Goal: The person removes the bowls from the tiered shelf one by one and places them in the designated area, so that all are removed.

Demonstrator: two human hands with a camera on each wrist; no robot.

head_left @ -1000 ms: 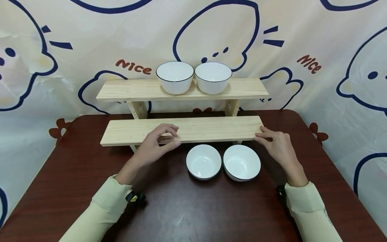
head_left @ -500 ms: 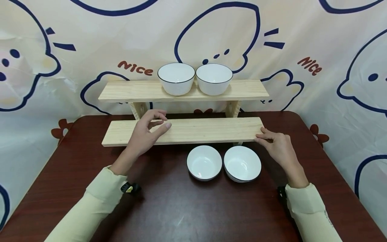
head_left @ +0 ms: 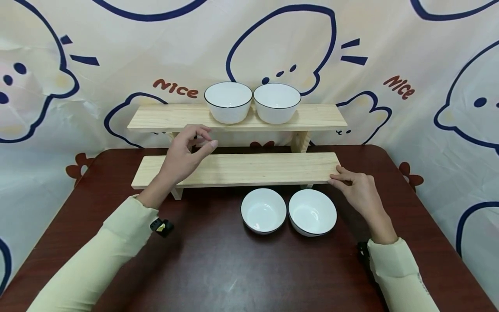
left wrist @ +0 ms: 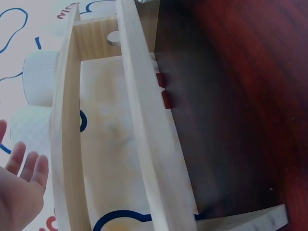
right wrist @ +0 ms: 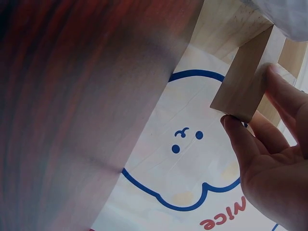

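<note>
A two-tier wooden shelf stands at the back of the table, with an upper board and a lower board. My right hand pinches the right end of the lower board; the right wrist view shows thumb and fingers on the board's end. My left hand is raised over the left part of the lower board, fingers loosely bent and holding nothing. Two white dark-rimmed bowls, a left one and a right one, sit side by side on the upper board, beyond the left hand.
Two more white bowls, one beside another, stand on the dark brown table in front of the shelf. Behind hangs a cream cloth with blue cartoon outlines.
My left hand has moved left and up, from the lower board's front edge toward the upper board. The right hand keeps its grip on the board's end. The bowls have stayed put.
</note>
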